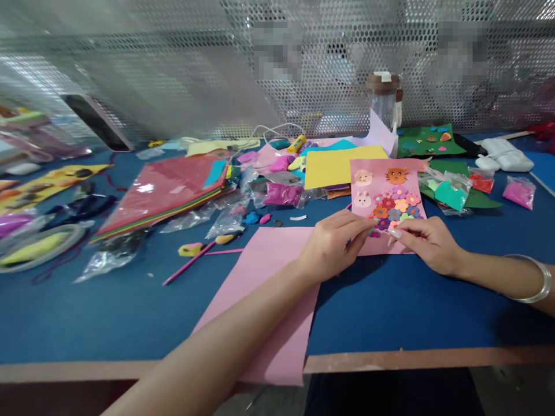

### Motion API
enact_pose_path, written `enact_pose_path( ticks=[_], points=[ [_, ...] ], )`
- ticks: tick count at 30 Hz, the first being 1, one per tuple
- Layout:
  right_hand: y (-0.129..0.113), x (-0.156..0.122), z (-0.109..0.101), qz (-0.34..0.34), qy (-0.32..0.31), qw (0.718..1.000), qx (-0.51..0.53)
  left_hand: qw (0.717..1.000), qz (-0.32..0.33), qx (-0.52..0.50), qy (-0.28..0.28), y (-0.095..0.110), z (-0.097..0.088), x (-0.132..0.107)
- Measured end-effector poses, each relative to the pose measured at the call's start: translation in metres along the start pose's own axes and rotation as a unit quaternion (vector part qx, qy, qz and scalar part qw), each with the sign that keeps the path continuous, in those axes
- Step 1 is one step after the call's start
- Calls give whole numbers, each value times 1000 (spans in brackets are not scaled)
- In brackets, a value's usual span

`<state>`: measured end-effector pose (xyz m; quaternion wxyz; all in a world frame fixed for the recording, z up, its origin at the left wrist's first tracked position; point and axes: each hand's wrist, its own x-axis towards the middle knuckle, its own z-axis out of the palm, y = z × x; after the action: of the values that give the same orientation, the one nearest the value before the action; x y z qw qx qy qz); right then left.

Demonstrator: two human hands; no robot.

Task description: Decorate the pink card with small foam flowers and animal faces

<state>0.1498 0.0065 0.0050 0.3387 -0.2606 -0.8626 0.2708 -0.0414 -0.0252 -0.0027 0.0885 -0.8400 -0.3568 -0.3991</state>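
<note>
Pink card (380, 178) with flowers (394, 213), left hand (336, 245) at its eight o'clock, right hand (433, 247) at four, both curled, cannot tell if grasping

Curled left hand (330, 245) near right hand (435, 245)

Pink card (378, 176), with red, orange and purple flowers (394, 214). Yellow paper (329, 169) at the card's ten o'clock. Blue table (390, 312).
</note>
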Motion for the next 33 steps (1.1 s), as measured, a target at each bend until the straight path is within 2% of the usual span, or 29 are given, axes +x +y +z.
enact_pose_path(
  ticks=[3, 7, 12, 18, 23, 29, 33],
  points=[
    [-1, -3, 0, -34, 21, 999, -13, 1000, -4, 7, -27, -4, -1, -1],
    [-2, -7, 0, -73, 46, 996, -20, 997, -45, 20, -58, -7, -3, -4],
    [-1, -6, 1, -67, 19, 996, -51, 998, -38, 54, -20, -6, -2, -3],
    [2, -7, 3, -110, -19, 991, -67, 999, -17, 38, 22, -5, -2, 1],
    [4, -8, 4, -126, -21, 988, -85, 999, -5, 19, 30, -5, -3, 0],
    [6, -8, 5, -143, -44, 984, -98, 999, 3, 43, 1, -9, 1, -2],
    [6, -7, 5, -142, -54, 983, -103, 1000, -1, 24, 8, -6, -2, 0]
  ],
)
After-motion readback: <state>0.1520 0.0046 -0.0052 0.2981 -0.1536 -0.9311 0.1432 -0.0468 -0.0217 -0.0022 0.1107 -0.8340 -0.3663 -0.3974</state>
